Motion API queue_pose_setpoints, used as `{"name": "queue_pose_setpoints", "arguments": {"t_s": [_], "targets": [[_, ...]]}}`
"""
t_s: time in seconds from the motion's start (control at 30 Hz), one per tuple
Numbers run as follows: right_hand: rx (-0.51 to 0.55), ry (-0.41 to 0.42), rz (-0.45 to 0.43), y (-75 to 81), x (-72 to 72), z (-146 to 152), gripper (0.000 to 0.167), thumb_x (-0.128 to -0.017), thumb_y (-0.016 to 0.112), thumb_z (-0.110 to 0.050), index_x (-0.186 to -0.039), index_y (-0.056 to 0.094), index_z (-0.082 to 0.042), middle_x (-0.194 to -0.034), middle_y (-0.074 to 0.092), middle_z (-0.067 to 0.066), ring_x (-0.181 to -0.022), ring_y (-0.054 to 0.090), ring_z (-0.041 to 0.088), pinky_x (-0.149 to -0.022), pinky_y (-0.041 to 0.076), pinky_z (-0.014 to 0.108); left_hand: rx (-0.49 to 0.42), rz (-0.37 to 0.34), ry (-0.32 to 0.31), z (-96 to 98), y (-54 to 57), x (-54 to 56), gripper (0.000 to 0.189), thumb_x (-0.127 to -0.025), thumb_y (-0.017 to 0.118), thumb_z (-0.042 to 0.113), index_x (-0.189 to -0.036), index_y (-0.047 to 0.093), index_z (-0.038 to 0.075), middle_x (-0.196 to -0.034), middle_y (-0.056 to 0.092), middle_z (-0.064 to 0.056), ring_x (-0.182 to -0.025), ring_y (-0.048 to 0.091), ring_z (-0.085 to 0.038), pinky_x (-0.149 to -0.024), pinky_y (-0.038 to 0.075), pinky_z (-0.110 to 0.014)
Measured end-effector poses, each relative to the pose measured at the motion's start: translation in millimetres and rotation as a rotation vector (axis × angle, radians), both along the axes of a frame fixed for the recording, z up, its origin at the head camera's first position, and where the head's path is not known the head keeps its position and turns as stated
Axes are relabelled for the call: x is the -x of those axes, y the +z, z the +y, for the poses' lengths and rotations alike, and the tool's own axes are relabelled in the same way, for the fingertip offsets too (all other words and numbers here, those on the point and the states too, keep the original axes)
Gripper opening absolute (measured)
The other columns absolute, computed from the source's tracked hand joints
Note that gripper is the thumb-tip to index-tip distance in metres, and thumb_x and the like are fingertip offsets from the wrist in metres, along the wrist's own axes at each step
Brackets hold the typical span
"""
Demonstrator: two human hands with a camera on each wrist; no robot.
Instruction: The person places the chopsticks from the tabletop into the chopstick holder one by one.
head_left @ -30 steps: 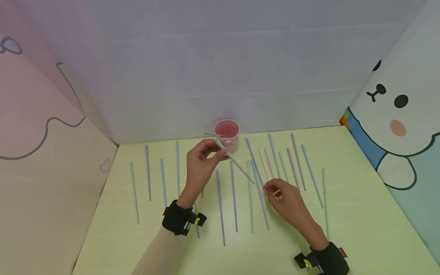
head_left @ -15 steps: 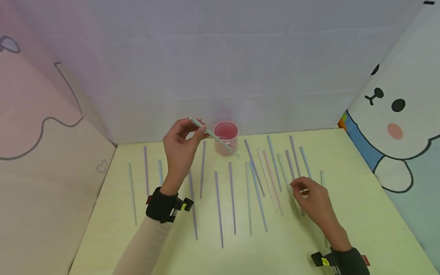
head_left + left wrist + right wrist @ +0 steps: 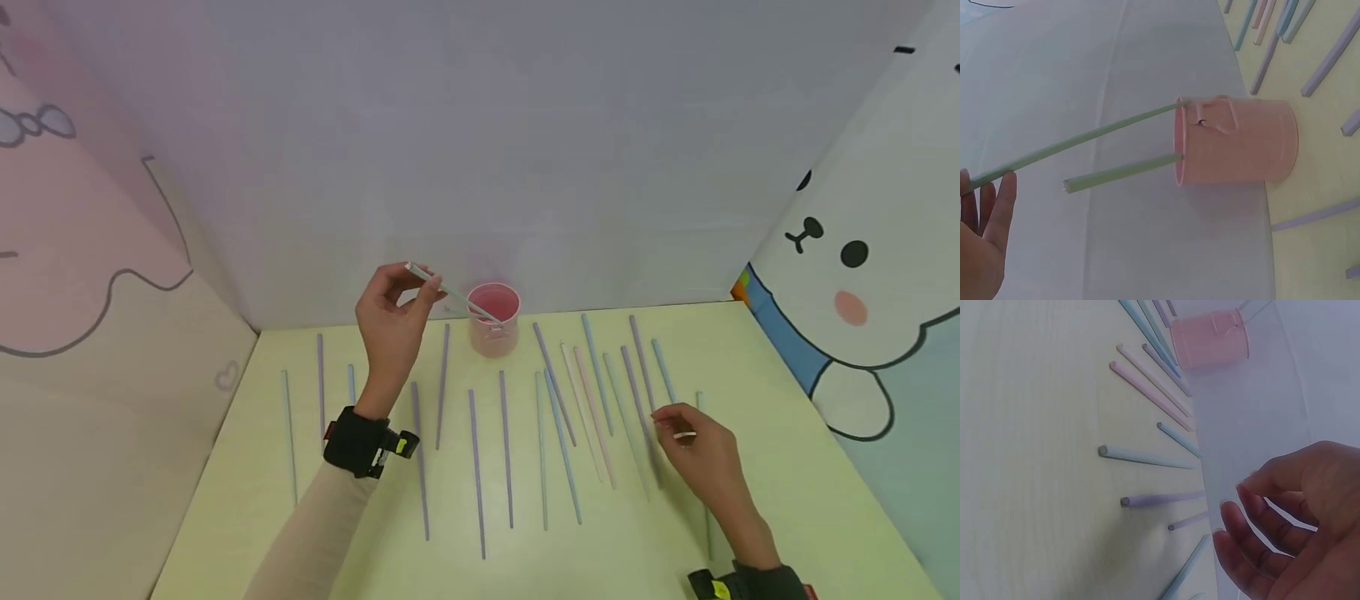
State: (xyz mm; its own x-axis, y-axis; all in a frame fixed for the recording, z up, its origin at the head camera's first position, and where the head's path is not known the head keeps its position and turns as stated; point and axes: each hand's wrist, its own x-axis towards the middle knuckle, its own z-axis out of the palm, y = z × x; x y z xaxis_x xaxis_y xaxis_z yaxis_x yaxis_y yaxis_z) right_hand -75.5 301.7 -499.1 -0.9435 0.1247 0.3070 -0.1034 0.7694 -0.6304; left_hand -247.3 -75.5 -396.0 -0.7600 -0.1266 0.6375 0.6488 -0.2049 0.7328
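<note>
My left hand [image 3: 392, 329] pinches a pale green straw [image 3: 1091, 135] near its upper end, left of the pink cup [image 3: 495, 340]. The straw slants down to the right, and in the left wrist view its far end reaches the cup's mouth. Another green straw [image 3: 1122, 173] leans out of the same cup. Over the straws at the right hovers my right hand [image 3: 708, 458], fingers loosely bent with nothing held. Nearest below it lie a purple straw [image 3: 636, 379] and a green straw [image 3: 703, 500], the latter partly hidden by the hand.
Several purple, blue, green, pink and white straws lie spread across the pale yellow table [image 3: 540, 567]. A grey-white backdrop [image 3: 480, 150] rises close behind the cup. Printed panels [image 3: 840, 350] flank the right and left sides.
My left hand has moved left from beside the cup, and its straw now points into the cup's mouth. My right hand has shifted right, away from the middle straws.
</note>
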Motion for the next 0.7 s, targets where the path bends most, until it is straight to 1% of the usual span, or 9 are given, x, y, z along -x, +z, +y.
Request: {"name": "queue_pose_setpoints", "arguments": {"t_s": [0.07,0.17,0.27,0.33,0.4,0.47,0.53,0.6,0.7], "targets": [[0.007,-0.010,-0.011,-1.6,-1.9,1.7,0.014,-0.091,0.073,0.000,-0.103,0.073,-0.007,-0.088,0.072,0.002,-0.080,0.068,0.016,-0.067,0.049,0.009,-0.001,-0.004,0.005,0.2,-4.2,-1.1,0.022,-0.089,0.074,-0.011,-0.107,0.061,-0.014,-0.102,0.065,-0.016,-0.089,0.068,-0.027,-0.078,0.062,-0.045],[0.016,-0.025,-0.028,-2.9,-4.2,4.1,0.013,-0.092,0.072,-0.001,-0.104,0.073,-0.007,-0.089,0.072,0.002,-0.080,0.068,0.014,-0.067,0.048,0.008,-0.012,0.015,0.019,0.5,-5.0,-2.0,0.022,-0.088,0.073,-0.012,-0.107,0.062,-0.013,-0.102,0.065,-0.017,-0.090,0.068,-0.027,-0.077,0.062,-0.044],[0.014,-0.041,-0.037,-3.9,-6.1,7.2,0.012,-0.093,0.071,-0.001,-0.104,0.074,-0.007,-0.088,0.072,0.003,-0.080,0.068,0.013,-0.066,0.048,0.008,-0.029,0.048,0.033,0.9,-0.3,0.1,0.022,-0.088,0.072,-0.013,-0.107,0.062,-0.013,-0.102,0.065,-0.018,-0.089,0.068,-0.028,-0.077,0.062,-0.045],[0.013,-0.053,-0.037,-4.6,-6.4,9.4,0.012,-0.093,0.071,-0.002,-0.104,0.074,-0.007,-0.089,0.073,0.004,-0.080,0.068,0.014,-0.066,0.048,0.008,-0.032,0.066,0.044,1.5,3.5,3.5,0.021,-0.088,0.072,-0.013,-0.107,0.062,-0.012,-0.102,0.065,-0.019,-0.089,0.067,-0.029,-0.077,0.062,-0.046],[0.012,-0.066,-0.036,-5.4,-5.6,11.7,0.012,-0.093,0.071,-0.002,-0.105,0.074,-0.007,-0.091,0.073,0.005,-0.081,0.069,0.016,-0.066,0.048,0.007,-0.029,0.067,0.049,2.3,5.6,7.7,0.021,-0.089,0.072,-0.012,-0.107,0.063,-0.012,-0.102,0.065,-0.019,-0.089,0.067,-0.029,-0.078,0.062,-0.046],[0.009,-0.082,-0.034,-6.2,-4.2,13.8,0.013,-0.093,0.071,-0.003,-0.105,0.074,-0.006,-0.093,0.074,0.007,-0.082,0.069,0.020,-0.066,0.047,0.006,-0.014,0.057,0.055,3.2,5.1,11.1,0.020,-0.089,0.073,-0.011,-0.107,0.063,-0.012,-0.102,0.065,-0.020,-0.089,0.067,-0.029,-0.078,0.062,-0.045],[0.005,-0.104,-0.033,-6.5,-2.4,15.9,0.013,-0.094,0.071,-0.003,-0.106,0.074,-0.005,-0.095,0.074,0.009,-0.084,0.069,0.024,-0.067,0.046,0.005,0.007,0.038,0.060,4.5,1.8,14.3,0.020,-0.089,0.073,-0.010,-0.107,0.064,-0.012,-0.102,0.066,-0.021,-0.089,0.067,-0.029,-0.078,0.062,-0.044],[-0.011,-0.131,-0.040,-7.1,-1.1,19.0,0.014,-0.094,0.070,-0.004,-0.107,0.075,-0.005,-0.096,0.074,0.010,-0.085,0.069,0.027,-0.066,0.046,0.006,0.038,0.016,0.078,6.3,-3.4,16.2,0.020,-0.089,0.073,-0.010,-0.107,0.065,-0.011,-0.102,0.066,-0.022,-0.089,0.068,-0.027,-0.077,0.062,-0.040],[-0.042,-0.187,-0.068,-8.5,-1.4,24.0,0.015,-0.094,0.070,-0.006,-0.107,0.075,-0.003,-0.097,0.074,0.013,-0.085,0.070,0.031,-0.064,0.048,0.013,0.087,-0.011,0.105,8.9,-13.6,17.5,0.020,-0.089,0.072,-0.012,-0.107,0.065,-0.012,-0.103,0.067,-0.025,-0.090,0.068,-0.027,-0.079,0.062,-0.038]]}}
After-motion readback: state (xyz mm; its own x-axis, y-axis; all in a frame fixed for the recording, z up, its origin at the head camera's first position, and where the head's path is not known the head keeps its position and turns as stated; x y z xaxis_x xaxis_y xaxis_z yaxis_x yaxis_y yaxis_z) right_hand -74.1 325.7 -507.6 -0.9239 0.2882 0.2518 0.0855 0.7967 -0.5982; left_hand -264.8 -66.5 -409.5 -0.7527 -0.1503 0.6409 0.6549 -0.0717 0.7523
